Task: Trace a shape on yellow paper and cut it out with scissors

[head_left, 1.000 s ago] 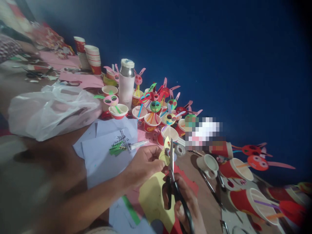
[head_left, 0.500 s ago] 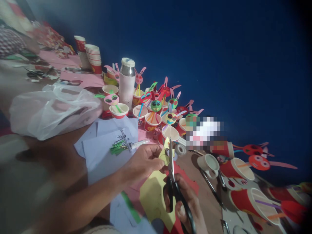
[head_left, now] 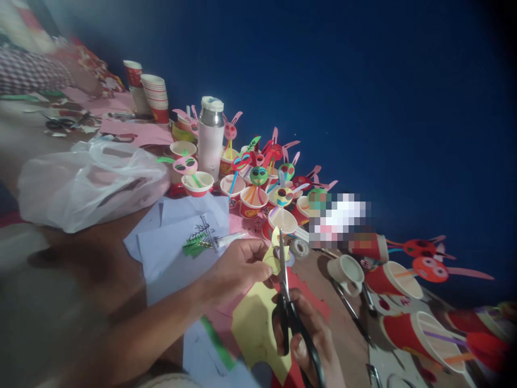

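Note:
Between the thumb and fingers of my left hand (head_left: pixel 246 267) is a small piece of yellow paper (head_left: pixel 271 264), held up over the table. My right hand (head_left: pixel 309 328) grips black-handled scissors (head_left: pixel 285 302) by their loops, and the blades point up and away from me, touching the yellow paper's right side. Under the scissors lies a larger sheet of yellow paper (head_left: pixel 250 318) with red paper (head_left: pixel 313 299) partly beneath it. White sheets (head_left: pixel 161 258) spread out below my left forearm, with dark drawn leaves and green scraps on top.
Red and white paper cups (head_left: pixel 252 207) holding straws with cut-paper faces line the wall side. A white bottle (head_left: pixel 210 140), a plastic bag (head_left: pixel 89 183), a tape roll (head_left: pixel 299 248) and a white mug (head_left: pixel 346 274) stand around. Another person's checked sleeve (head_left: pixel 34 70) is at far left.
The other person's checked sleeve and arm have moved further right at the upper left. My hands, the scissors and the yellow piece stay almost where they were.

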`<state>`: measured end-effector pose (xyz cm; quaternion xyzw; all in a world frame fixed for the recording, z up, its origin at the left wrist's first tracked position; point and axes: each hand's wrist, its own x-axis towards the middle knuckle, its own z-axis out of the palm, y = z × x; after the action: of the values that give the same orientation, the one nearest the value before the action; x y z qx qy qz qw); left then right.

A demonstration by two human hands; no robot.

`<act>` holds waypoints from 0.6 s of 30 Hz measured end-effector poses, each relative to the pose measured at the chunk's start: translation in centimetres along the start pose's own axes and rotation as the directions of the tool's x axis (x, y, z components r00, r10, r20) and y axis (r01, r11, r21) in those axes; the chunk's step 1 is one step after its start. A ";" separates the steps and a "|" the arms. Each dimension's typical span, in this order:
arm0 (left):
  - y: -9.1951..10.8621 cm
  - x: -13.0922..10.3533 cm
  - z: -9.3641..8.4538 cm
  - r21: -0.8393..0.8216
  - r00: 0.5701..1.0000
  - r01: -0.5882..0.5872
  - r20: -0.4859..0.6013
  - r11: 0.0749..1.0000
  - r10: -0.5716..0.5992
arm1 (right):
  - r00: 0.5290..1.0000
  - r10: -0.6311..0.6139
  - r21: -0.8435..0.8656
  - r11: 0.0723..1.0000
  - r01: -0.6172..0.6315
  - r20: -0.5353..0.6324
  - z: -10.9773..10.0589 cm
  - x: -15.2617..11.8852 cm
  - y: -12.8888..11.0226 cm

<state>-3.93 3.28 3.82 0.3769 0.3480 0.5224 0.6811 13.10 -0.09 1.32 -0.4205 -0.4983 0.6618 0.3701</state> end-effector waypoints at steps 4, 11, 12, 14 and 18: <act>0.0 0.1 -0.1 0.000 1.000 -0.004 0.009 1.000 0.004 | 1.000 -0.009 -0.034 0.999 0.010 0.014 -0.3 0.0 0.2; 0.0 0.3 -0.5 0.037 0.999 0.055 -0.005 0.998 -0.054 | 0.998 -0.025 -0.089 0.996 0.030 0.054 -0.8 0.0 0.7; -0.1 0.3 -0.5 0.040 0.998 0.057 -0.002 0.998 -0.057 | 0.998 -0.023 -0.090 0.996 0.028 0.055 -0.8 0.0 0.7; -0.2 0.4 -0.6 0.042 0.999 0.052 -0.004 0.998 -0.052 | 0.998 -0.016 -0.079 0.997 0.020 0.058 -0.8 0.1 0.6; -0.4 0.4 -0.7 0.055 0.999 0.040 -0.011 0.998 -0.040 | 0.998 -0.019 -0.055 0.998 0.023 0.059 -0.5 0.0 0.3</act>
<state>-4.26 3.73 3.06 0.3861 0.3732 0.5006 0.6790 13.52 0.05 0.98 -0.4060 -0.5314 0.6557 0.3505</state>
